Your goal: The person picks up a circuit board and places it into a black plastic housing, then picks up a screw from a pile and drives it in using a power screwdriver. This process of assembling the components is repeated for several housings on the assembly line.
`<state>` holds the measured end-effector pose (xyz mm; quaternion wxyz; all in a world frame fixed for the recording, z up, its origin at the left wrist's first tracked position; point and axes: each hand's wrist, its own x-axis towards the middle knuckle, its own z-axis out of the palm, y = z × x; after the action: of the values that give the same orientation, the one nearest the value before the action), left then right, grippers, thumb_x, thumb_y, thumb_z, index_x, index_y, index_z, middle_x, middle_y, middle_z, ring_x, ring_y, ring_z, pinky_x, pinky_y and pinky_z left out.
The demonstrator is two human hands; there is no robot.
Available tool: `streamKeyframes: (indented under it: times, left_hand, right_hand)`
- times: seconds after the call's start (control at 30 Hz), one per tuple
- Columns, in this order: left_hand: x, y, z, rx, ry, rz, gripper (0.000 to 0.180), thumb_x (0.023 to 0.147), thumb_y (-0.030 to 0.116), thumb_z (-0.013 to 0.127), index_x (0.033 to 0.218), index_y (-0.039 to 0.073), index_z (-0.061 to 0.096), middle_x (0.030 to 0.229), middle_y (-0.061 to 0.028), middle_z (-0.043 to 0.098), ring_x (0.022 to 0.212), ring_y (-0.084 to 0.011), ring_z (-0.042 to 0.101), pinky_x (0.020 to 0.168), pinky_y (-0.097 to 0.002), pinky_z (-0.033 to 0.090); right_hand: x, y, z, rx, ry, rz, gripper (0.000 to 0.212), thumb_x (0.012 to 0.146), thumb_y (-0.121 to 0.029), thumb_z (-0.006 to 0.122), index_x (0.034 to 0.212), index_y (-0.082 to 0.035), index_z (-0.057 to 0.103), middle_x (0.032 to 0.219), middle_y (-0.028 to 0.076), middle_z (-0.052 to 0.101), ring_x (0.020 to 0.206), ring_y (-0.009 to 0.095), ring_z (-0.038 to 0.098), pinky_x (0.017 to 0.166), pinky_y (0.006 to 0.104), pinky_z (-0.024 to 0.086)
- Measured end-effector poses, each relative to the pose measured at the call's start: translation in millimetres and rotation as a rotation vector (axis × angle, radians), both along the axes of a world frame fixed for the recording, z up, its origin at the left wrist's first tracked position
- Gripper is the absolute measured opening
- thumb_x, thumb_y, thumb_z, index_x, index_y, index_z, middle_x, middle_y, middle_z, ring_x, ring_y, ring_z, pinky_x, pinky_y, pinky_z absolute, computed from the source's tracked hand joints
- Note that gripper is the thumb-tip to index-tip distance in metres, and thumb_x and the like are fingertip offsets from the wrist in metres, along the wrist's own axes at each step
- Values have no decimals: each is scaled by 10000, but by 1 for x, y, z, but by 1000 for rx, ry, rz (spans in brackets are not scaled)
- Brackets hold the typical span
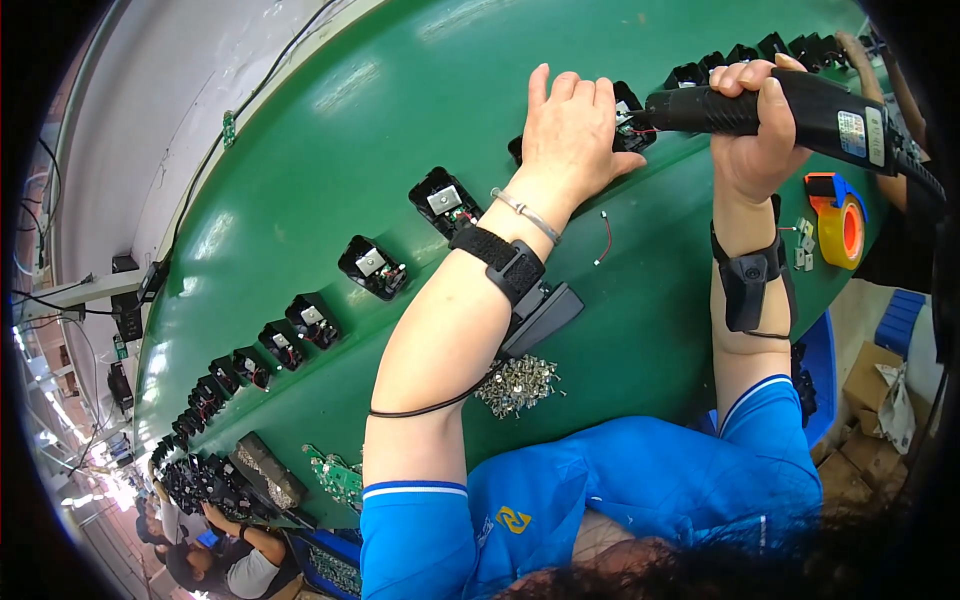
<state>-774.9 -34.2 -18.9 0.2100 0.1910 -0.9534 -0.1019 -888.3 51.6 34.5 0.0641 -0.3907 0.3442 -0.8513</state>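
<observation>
My right hand is wrapped round a black electric screwdriver, which lies nearly level with its tip pointing left. The tip meets a small black plastic housing with a metal piece and thin wires inside. Beside that housing, my left hand lies with fingers stretched out and thumb toward the near side, partly covering it. Another black housing peeks out behind my left wrist. Whether the screwdriver tip sits on a screw is too small to tell.
Black housings run in a curved row along the green table. Nearer me are a heap of small metal parts, green circuit boards and a loose red wire. A tape dispenser stands right. Co-workers' hands show at both ends.
</observation>
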Motion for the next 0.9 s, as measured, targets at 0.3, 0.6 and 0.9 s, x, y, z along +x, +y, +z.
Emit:
streamKeyframes:
  times: [0.3, 0.6, 0.9]
  left_hand:
    - [1, 1, -3, 2, 33, 4, 586, 537, 417, 702, 923, 21, 506, 876, -84, 542, 955, -224, 456, 938, -427, 217]
    - [3, 2, -6, -25, 56, 1, 594, 527, 412, 707, 925, 21, 504, 871, -79, 542, 953, -225, 457, 934, -436, 219]
    - [5, 1, -7, -28, 75, 0, 593, 516, 410, 710, 919, 25, 508, 844, -70, 544, 937, -220, 462, 932, -437, 221]
  right_hand:
    - [2, -4, -5, -33, 19, -8, 231, 691, 36, 504, 915, 48, 450, 626, 102, 522, 536, 183, 523, 551, 332, 453]
    - [6, -5, -8, -38, 55, 11, 240, 693, 48, 512, 925, 53, 450, 637, 102, 533, 543, 175, 530, 554, 316, 460]
    - [11, -3, -12, 109, 172, 12, 279, 731, -17, 449, 1010, -15, 426, 728, 80, 491, 642, 178, 470, 645, 353, 399]
